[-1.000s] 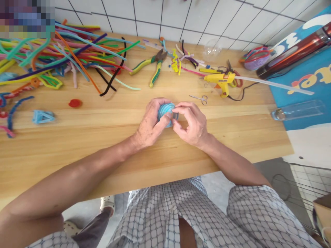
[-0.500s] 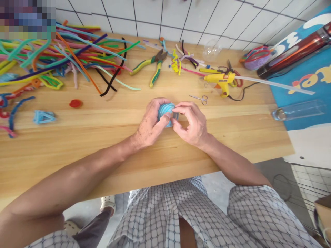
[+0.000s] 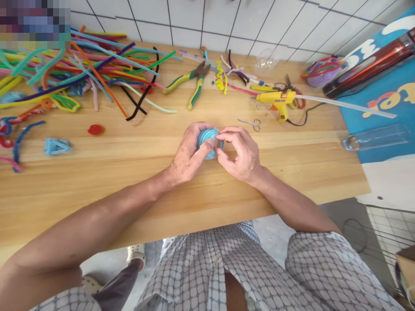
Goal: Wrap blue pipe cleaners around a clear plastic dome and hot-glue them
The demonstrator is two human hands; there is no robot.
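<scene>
A round ball wound from light blue pipe cleaner (image 3: 206,139) sits between both hands just above the wooden table (image 3: 194,190). My left hand (image 3: 188,153) is wrapped round its left side, thumb pressed on its front. My right hand (image 3: 240,153) pinches the ball's right edge with thumb and forefinger, other fingers curled. Most of the ball's underside is hidden by the fingers.
A heap of coloured pipe cleaners (image 3: 65,73) covers the far left. Pliers (image 3: 194,82), small scissors (image 3: 251,123), a yellow glue gun (image 3: 279,101) with its cord and a clear bottle (image 3: 376,138) lie behind and to the right. A red cap (image 3: 96,129) and a blue twisted shape (image 3: 55,146) lie at left.
Almost nothing: the fingers shift slightly on the blue ball and the view drifts a little. Both hands keep their hold.
</scene>
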